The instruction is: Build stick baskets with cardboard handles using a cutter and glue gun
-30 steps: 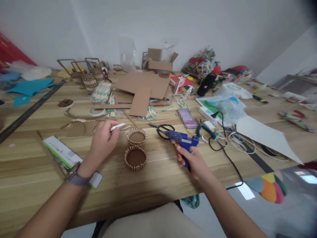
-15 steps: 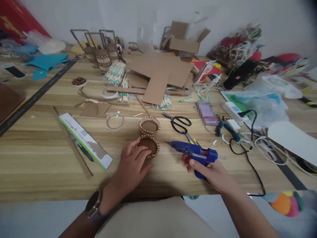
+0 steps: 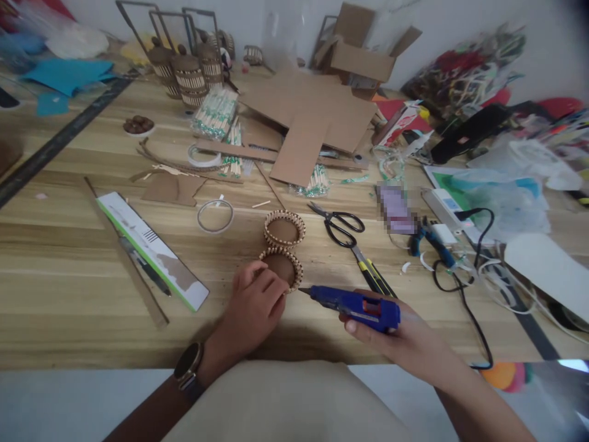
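My left hand [image 3: 257, 301] is closed on the left edge of the nearer small round basket [image 3: 298, 274], its fingers bent over the rim. The basket has a brown base and a low wall of light sticks. Just behind it, seemingly touching, is a matching round basket [image 3: 284, 229]. My right hand [image 3: 391, 337] grips a blue hot glue gun [image 3: 354, 305], whose nozzle points left at the nearer basket's right rim. Whether the tip touches it, I cannot tell. Black-handled scissors [image 3: 340, 227] lie behind the glue gun, near a yellow-and-black handled tool [image 3: 375, 276].
On the left lie a white-and-green strip box [image 3: 151, 248] and a craft knife [image 3: 147, 270]. A tape ring [image 3: 215, 216] is beside the baskets. Cardboard sheets [image 3: 304, 135], bundled sticks [image 3: 216, 113] and lantern-like pieces [image 3: 188, 77] stand farther back. A black cord [image 3: 473, 325] runs at right.
The glue gun has moved left and slightly down, bringing its nozzle to the nearer basket's rim. My left fingers have curled in on that basket. The camera view has shifted.
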The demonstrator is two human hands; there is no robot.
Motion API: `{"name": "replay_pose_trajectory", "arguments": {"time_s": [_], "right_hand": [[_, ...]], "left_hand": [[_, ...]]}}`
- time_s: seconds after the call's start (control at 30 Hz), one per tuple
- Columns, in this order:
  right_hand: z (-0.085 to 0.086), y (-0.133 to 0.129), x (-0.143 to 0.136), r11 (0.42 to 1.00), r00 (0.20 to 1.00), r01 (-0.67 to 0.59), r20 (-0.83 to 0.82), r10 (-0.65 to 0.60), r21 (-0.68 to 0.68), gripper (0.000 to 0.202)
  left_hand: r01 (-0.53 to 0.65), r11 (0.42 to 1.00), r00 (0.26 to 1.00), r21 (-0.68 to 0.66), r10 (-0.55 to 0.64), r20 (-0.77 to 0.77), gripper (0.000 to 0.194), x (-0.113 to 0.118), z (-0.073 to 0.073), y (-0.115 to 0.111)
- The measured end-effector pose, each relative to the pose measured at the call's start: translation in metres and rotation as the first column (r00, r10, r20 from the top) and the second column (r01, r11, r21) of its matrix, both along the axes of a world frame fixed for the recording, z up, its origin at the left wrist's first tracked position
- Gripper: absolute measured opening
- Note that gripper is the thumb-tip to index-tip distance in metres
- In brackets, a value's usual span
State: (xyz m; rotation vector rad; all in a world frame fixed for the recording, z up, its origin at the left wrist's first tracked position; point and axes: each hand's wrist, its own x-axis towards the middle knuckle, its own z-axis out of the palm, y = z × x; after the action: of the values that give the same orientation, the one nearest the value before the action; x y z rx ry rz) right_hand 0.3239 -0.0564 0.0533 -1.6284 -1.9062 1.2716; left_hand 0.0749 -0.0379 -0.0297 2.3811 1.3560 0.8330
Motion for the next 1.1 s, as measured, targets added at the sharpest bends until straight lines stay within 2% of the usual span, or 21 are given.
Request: {"name": "replay_pose_trajectory", "arguments": {"time_s": [0.47,0.73,1.1], "right_hand": [[0.003,0.006,-0.009,0.996,0.997,-0.031,0.067,0.037,-0.081,0.028],[0.008,0.011,-0.015,0.998,0.993,-0.049,0.105,0.054,-0.042,0.026],[0.016,0.016,-0.022,0.992,0.977,-0.116,0.176,0.121,-0.041,0.030]], "left_hand": [[0.029,0.999,0.998,-0.036,-0.027,0.051,0.018,-0.001,0.001,0.002],[0.056,0.998,0.996,0.001,-0.056,0.065,0.019,-0.001,-0.001,0.003],[0.071,0.997,0.994,-0.028,-0.069,0.086,0.017,-0.002,-0.002,0.003]]}}
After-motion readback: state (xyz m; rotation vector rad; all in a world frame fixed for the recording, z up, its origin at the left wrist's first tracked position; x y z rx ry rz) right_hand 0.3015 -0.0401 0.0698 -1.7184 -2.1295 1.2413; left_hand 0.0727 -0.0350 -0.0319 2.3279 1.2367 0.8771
